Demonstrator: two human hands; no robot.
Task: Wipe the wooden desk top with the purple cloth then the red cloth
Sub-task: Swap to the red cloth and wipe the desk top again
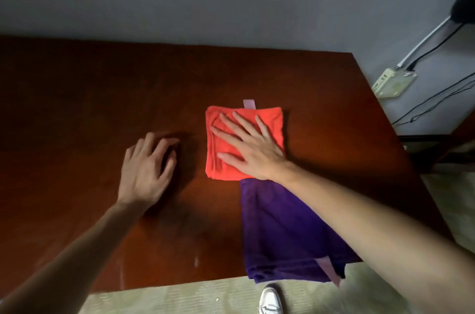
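A folded red cloth (223,159) lies flat near the middle right of the dark wooden desk top (102,97). My right hand (250,144) rests palm down on it, fingers spread and flat. A pale tag (249,104) sticks out past the red cloth's far edge. A folded purple cloth (277,234) lies just nearer to me, touching the red one and hanging slightly over the desk's front edge, partly under my right forearm. My left hand (147,171) rests on the bare wood to the left of the red cloth, fingers loosely curled, holding nothing.
A grey wall runs behind the desk. To the right, a power strip (393,82) with cables lies on the floor beside the desk's right edge. A white shoe (270,301) shows on the pale mat below the front edge.
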